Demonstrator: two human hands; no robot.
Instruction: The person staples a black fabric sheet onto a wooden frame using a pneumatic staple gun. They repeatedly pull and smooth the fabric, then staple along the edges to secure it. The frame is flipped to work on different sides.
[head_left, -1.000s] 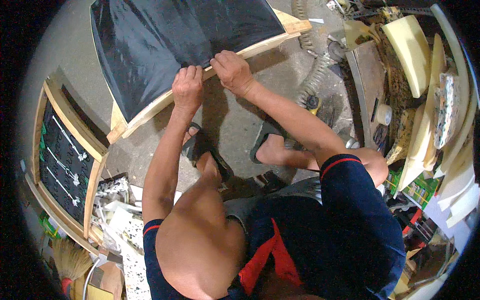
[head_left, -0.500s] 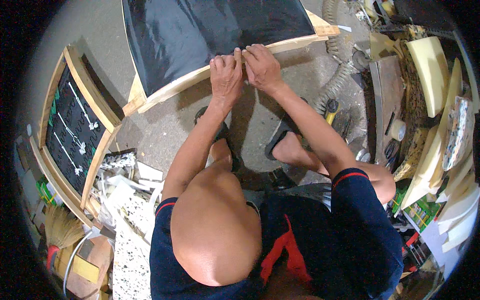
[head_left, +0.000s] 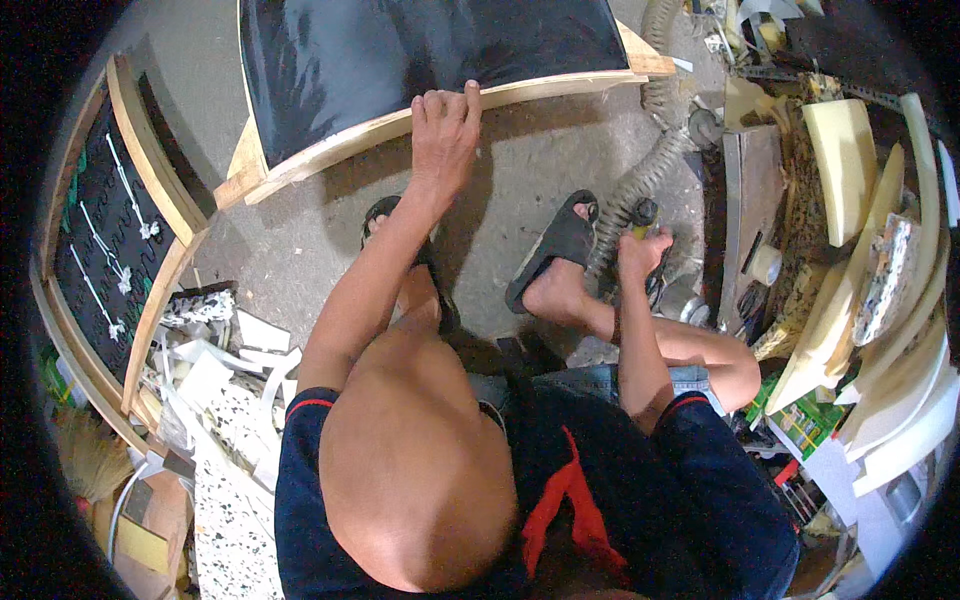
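On a grey concrete floor [head_left: 560, 170] the left hand [head_left: 445, 135] presses flat, fingers spread, onto the black-covered wooden frame [head_left: 430, 60] (lying ahead); the right hand [head_left: 640, 255] grips a tool beside the ribbed hose [head_left: 640, 185].

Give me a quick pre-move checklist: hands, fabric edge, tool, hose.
1. Left hand pressing black fabric onto the wooden frame edge: ok.
2. Fabric lying flat where the hand presses: ok, no visible wrinkle there.
3. Right hand on the tool by the floor: ok for contact; grip closure cannot tell.
4. Corrugated hose clear of the frame: ok, it lies to the right of it.
5. Sandalled foot clear of the hose: not ok, they are right beside each other.
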